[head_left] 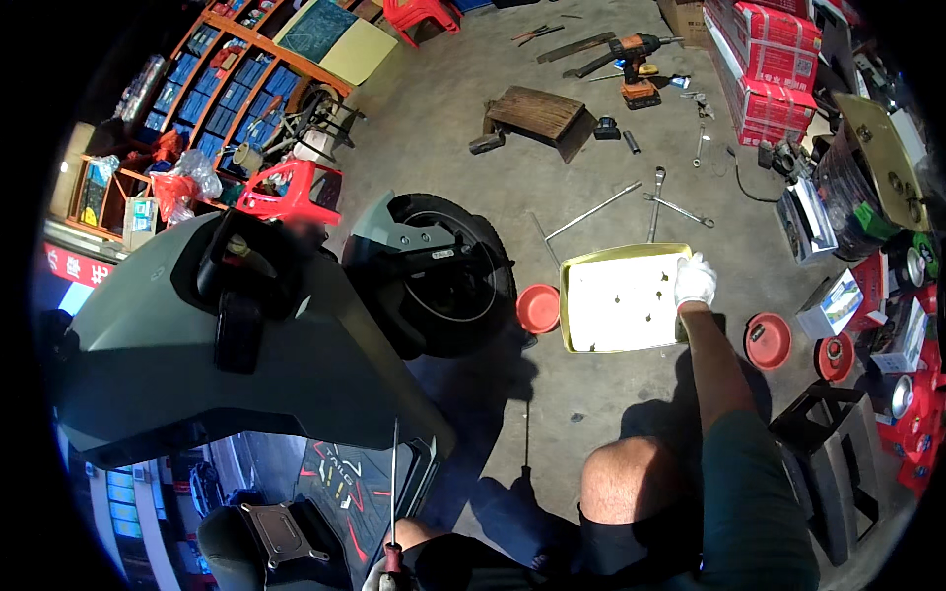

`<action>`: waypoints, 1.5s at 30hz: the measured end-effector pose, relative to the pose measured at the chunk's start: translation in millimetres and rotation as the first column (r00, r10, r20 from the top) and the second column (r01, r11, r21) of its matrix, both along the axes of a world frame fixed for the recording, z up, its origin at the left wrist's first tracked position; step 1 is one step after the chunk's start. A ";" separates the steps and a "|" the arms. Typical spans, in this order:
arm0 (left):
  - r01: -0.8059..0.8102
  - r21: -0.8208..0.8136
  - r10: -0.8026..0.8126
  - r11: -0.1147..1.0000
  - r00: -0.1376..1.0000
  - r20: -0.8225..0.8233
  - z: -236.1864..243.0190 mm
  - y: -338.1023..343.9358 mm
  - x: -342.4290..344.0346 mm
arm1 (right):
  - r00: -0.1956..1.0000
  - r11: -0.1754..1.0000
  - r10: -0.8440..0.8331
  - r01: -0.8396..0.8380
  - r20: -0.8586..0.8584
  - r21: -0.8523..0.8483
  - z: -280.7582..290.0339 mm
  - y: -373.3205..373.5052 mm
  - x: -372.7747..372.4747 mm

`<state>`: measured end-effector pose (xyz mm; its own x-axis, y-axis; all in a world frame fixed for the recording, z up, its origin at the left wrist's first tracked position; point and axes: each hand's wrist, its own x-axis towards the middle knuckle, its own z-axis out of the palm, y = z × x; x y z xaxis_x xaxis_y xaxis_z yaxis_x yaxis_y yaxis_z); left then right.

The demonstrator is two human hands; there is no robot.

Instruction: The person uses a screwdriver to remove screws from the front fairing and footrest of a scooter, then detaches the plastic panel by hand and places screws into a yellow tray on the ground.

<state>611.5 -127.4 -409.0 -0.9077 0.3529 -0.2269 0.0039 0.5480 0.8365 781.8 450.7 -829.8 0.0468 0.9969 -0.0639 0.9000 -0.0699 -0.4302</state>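
Note:
At the bottom edge, my left hand point(376, 578), in a white glove and partly cut off, is closed round the handle of a screwdriver point(393, 554). Its long shaft points upward. My right hand point(696, 281), also gloved, is at the right end of a shallow yellow-rimmed tray point(631, 251). Its fingers are bunched together, and what they hold, if anything, is hidden. Several small dark screws point(648, 318) lie scattered on the tray's white bottom. Left of the tray sits a red round dish point(538, 308).
A grey-green scooter point(325, 345) with its front wheel point(458, 271) fills the left. Beyond the tray lie wrenches point(680, 210), a wooden block point(540, 116) and a cordless drill point(636, 69). Red dishes point(768, 341) and a grey plastic part point(828, 463) stand at the right.

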 end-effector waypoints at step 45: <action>-0.002 -0.080 0.012 0.997 0.992 0.128 -12.0 17.1 22.1 | 0.853 0.855 0.516 -0.509 0.071 -0.104 22.8 -64.8 -176.7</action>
